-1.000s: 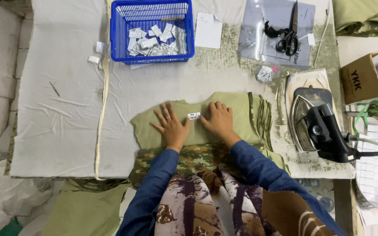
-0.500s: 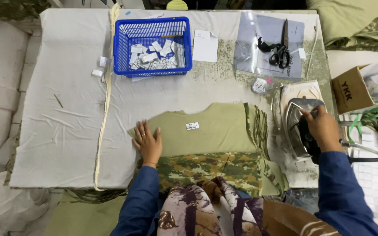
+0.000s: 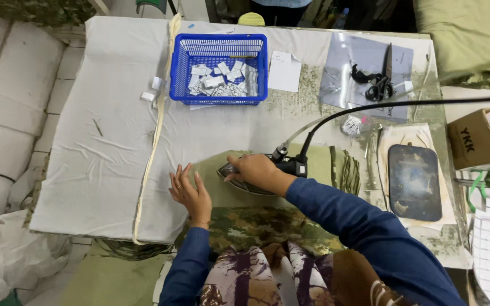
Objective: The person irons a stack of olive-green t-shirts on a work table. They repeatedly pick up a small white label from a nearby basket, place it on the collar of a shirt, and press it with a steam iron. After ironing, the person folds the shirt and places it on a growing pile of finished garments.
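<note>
Since half a second ago, the right hand (image 3: 254, 170) has carried the iron (image 3: 239, 180) off its dark rest pad (image 3: 414, 181) and now presses it on the olive-green fabric piece (image 3: 222, 195), fingers wrapped firmly round the handle. From the iron's back end a black cord (image 3: 370, 109) arches up and away to the right. The left hand (image 3: 190, 192) has shifted slightly and lies flat just left of the iron, fingers spread and holding nothing, its palm at the fabric's left edge. Beyond both hands, at the far side of the bench (image 3: 103, 141), stands a blue plastic basket (image 3: 219, 68) with small white labels in it. A cream cord (image 3: 155, 130) runs down the bench to the left of the left hand. Far to the right of the right hand, black scissors (image 3: 378, 85) lie on a clear plastic sheet (image 3: 341, 79). Camouflage fabric (image 3: 256, 226) drapes over the bench's near edge between the arms.
</note>
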